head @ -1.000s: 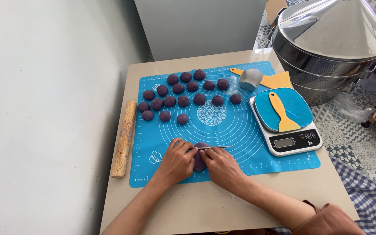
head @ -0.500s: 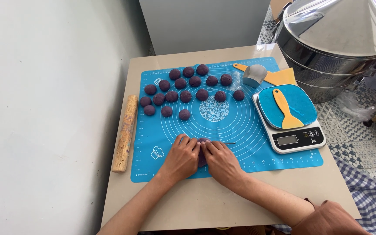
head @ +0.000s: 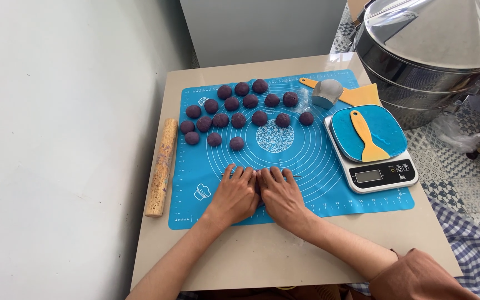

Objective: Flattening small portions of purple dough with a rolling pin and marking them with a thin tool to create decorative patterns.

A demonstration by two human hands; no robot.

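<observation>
My left hand (head: 237, 191) and my right hand (head: 281, 194) lie flat side by side on the blue silicone mat (head: 329, 194), near its front edge. Their fingertips press down on a thin metal blade (head: 296, 176) whose ends stick out on both sides. A dark sliver of purple dough (head: 258, 188) shows between the hands; the rest of it is hidden under them. Several purple dough balls (head: 239, 120) sit in rows at the mat's far left.
A wooden rolling pin (head: 162, 165) lies left of the mat. At the right, a kitchen scale (head: 376, 176) carries a blue plate and a yellow scraper (head: 366, 136). Behind it are a metal scoop (head: 326, 92) and a large steel steamer (head: 434, 55).
Both hands have drawn together and flattened over the purple dough, which showed more between them earlier. The view has shifted slightly.
</observation>
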